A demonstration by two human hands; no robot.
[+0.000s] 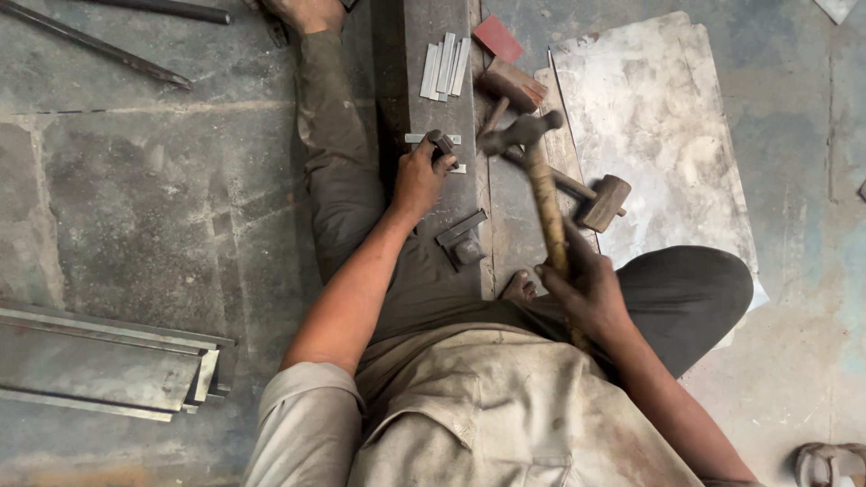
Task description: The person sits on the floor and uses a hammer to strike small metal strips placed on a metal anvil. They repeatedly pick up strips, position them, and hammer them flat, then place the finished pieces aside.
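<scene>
Hammer (521, 132) raised over punch (441, 142) on steel bar (440, 99).
Right hand (577, 281) closed around handle; left hand (420, 179) gripping punch on small strip (433, 139); risk of struck fingers from glancing blow.

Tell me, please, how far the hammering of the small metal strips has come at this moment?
Done: cannot tell; no strip looks clearly finished. In hand: the left hand presses a dark punch-like tool onto a small flat grey metal strip on the long steel beam, while the right hand holds the wooden-handled steel hammer over it. Left: a batch of similar grey strips lies further along the beam.
</scene>
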